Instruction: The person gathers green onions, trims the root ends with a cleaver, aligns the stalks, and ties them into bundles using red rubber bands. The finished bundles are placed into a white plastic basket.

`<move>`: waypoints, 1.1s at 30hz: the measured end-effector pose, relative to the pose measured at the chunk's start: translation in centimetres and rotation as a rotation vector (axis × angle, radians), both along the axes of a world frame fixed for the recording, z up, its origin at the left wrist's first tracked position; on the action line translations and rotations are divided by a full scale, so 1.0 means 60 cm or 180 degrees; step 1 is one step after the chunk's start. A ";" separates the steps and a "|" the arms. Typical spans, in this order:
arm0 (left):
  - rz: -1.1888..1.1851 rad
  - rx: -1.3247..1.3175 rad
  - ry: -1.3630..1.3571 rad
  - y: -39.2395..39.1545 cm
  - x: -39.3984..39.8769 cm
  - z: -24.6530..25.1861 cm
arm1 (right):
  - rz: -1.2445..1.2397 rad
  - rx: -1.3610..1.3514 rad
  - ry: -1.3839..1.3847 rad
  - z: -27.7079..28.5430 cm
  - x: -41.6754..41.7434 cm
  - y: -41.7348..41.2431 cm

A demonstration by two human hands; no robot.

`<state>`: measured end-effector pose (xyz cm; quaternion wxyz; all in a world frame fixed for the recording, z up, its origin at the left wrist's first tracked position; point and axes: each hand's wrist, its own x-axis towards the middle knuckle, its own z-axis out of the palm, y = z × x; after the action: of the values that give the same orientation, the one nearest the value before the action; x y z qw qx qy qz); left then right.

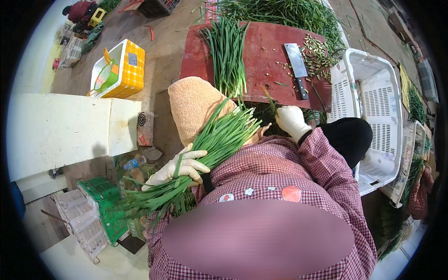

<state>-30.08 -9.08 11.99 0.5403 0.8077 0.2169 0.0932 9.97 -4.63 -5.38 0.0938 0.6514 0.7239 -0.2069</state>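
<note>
My left hand (183, 166), in a whitish glove, grips a thick bundle of garlic chives (224, 134) that slants across my lap. Its pale cut ends point up and to the right; the leaf tips hang past my wrist. My right hand (291, 121), also gloved, is closed by the near edge of a red board (262, 45), pinching a wisp of yellowish-green leaves (270, 99). Another bunch of garlic chives (229, 57) lies on the board's left half. A cleaver (296, 64) with a black handle rests to the right, beside chopped stem ends (316, 57).
A white perforated plastic crate (379, 105) stands right of the board. Loose greens (276, 12) are heaped beyond it. At left are a yellow checked foam box (131, 70), a white block-like surface (63, 126) and a green crate (106, 210). A peach towel (196, 105) covers my left knee.
</note>
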 end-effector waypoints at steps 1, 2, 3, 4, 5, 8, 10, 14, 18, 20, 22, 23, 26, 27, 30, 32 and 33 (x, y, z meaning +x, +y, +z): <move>-0.0097 0.0099 0.0046 0.001 -0.001 -0.003 | -0.0089 0.0044 0.0045 0.002 0.011 0.000; -0.0084 0.0092 0.0061 0.002 -0.001 -0.005 | -0.0335 0.0398 0.0767 0.006 0.012 0.002; -0.0072 0.0105 0.0021 0.003 0.000 -0.007 | -0.0655 0.0476 0.1360 0.012 0.008 0.000; -0.0127 0.0070 -0.0005 0.006 0.000 -0.008 | -0.0683 0.0429 0.2241 0.020 -0.001 0.006; -0.0155 0.0003 0.0025 0.008 0.001 -0.007 | -0.0495 0.0508 0.2608 0.027 -0.018 0.010; -0.0284 0.0003 0.0102 0.014 0.004 -0.002 | -0.0226 0.0552 0.2681 0.035 -0.085 0.019; -0.0240 -0.0038 0.0130 0.014 0.005 0.002 | -0.0303 0.0443 0.2601 0.026 -0.110 0.031; -0.0204 -0.0022 0.0270 0.005 0.000 -0.001 | 0.0165 0.0693 0.0801 -0.009 -0.068 0.040; -0.0072 -0.0256 0.0001 0.001 -0.010 -0.016 | -0.0052 -0.0194 0.0246 -0.017 0.023 0.015; -0.0079 -0.0303 -0.0100 0.001 -0.014 -0.023 | -0.0371 -0.0578 0.0957 -0.002 0.039 0.002; -0.0087 -0.0308 -0.0140 0.001 -0.015 -0.028 | -0.0662 -0.0694 0.2102 0.018 0.025 -0.008; -0.0061 -0.0337 -0.0134 0.002 -0.014 -0.030 | -0.0826 -0.0906 0.2652 0.029 0.013 -0.010; -0.0049 -0.0403 -0.0289 0.004 -0.011 -0.032 | -0.0659 -0.0659 0.2790 0.045 -0.038 -0.024; -0.0081 -0.0362 -0.0269 0.004 -0.010 -0.032 | -0.0460 -0.0386 0.2396 0.044 -0.046 -0.024; -0.0122 -0.0229 0.0045 0.001 -0.011 -0.030 | -0.0254 -0.0166 0.1621 0.019 -0.041 -0.017; -0.0023 -0.0327 -0.0095 -0.002 -0.014 -0.031 | 0.0080 0.0006 0.0748 -0.005 -0.010 -0.005; 0.0025 -0.0370 -0.0173 -0.005 -0.017 -0.031 | -0.0060 -0.0152 0.0261 -0.016 0.008 0.000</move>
<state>-31.09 -9.39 10.14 0.5916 0.7712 0.2103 0.1046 10.42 -4.62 -6.34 0.0777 0.6468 0.7158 -0.2514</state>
